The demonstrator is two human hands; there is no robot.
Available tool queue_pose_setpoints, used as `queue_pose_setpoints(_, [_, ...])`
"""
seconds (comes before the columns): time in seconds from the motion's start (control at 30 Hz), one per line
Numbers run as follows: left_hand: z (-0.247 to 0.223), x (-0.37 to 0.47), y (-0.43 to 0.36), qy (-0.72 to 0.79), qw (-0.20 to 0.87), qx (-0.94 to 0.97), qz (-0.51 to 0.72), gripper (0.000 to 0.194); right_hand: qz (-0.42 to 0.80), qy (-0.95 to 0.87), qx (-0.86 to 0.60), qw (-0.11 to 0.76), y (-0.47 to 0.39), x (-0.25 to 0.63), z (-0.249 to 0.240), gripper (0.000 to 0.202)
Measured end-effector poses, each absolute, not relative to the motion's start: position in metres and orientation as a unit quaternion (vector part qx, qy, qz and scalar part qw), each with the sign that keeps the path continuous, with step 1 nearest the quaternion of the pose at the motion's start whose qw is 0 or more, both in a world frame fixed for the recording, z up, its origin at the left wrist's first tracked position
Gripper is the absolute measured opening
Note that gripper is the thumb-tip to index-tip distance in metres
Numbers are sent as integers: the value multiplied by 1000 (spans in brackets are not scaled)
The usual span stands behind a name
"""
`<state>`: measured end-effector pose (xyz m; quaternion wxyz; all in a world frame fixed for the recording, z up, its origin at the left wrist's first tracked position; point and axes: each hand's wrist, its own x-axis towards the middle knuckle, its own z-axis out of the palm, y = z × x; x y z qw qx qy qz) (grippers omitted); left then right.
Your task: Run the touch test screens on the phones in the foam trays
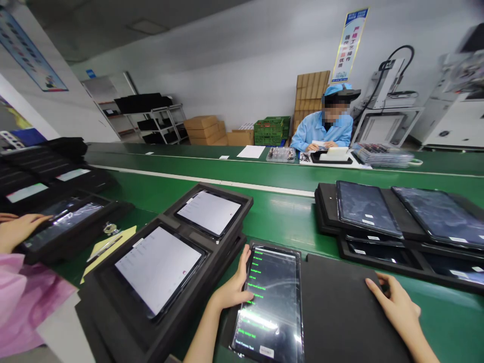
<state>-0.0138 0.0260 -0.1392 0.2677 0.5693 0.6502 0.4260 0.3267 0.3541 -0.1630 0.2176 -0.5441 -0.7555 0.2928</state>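
In front of me a tablet (272, 297) in clear film lies with green lines of text on a dark screen. My left hand (236, 287) grips its left edge, thumb over the glass and fingers along the side. Right beside the tablet is a flat black foam tray (336, 307). My right hand (395, 302) is closed on that tray's right edge, with the thumb on top and some fingers partly hidden. To the left, another foam tray (124, 322) holds a tablet with a white screen (161, 267) and a second white-screened tablet (209, 212).
Foam trays with dark tablets (368, 206) are stacked at right. A co-worker's hand (24, 229) reaches over trays at far left, near a pen on yellow paper (108, 249). Across the green bench (280, 212) sits a person in blue (325, 126).
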Motion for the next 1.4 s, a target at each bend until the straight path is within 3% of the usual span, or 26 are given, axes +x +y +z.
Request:
queue_pose_setpoints(0.1, [-137, -14, 24, 669, 268, 580, 381, 127, 289, -758, -539, 227, 355, 328, -165, 72])
queue_pose_setpoints(0.2, [-129, -12, 24, 643, 307, 555, 430, 131, 289, -756, -537, 236, 356, 329, -167, 70])
queue_pose_setpoints(0.37, [-118, -9, 27, 598, 358, 482, 531, 84, 298, -754, -541, 224, 357, 329, -169, 70])
queue_pose_setpoints(0.4, [-118, -8, 28, 604, 357, 477, 529, 81, 298, -754, -540, 225, 357, 329, -169, 69])
queue_pose_setpoints(0.57, [-118, -4, 30, 636, 368, 466, 493, 113, 293, -759, -530, 239, 357, 329, -170, 68])
queue_pose_setpoints(0.77, [-114, -1, 30, 668, 363, 465, 454, 112, 290, -756, -539, 231, 356, 329, -168, 70])
queue_pose_setpoints(1.03, [-113, 1, 30, 701, 314, 483, 421, 104, 287, -759, -532, 242, 357, 329, -172, 67])
queue_pose_setpoints(1.17, [-91, -4, 41, 720, 268, 473, 431, 87, 291, -758, -531, 243, 358, 328, -173, 67])
queue_pose_setpoints(1.27, [-58, 2, 69, 731, 215, 547, 347, 72, 290, -759, -530, 243, 357, 327, -172, 67])
queue_pose_setpoints(1.4, [-30, 23, 116, 721, 150, 642, 211, 67, 291, -759, -527, 247, 355, 326, -171, 68])
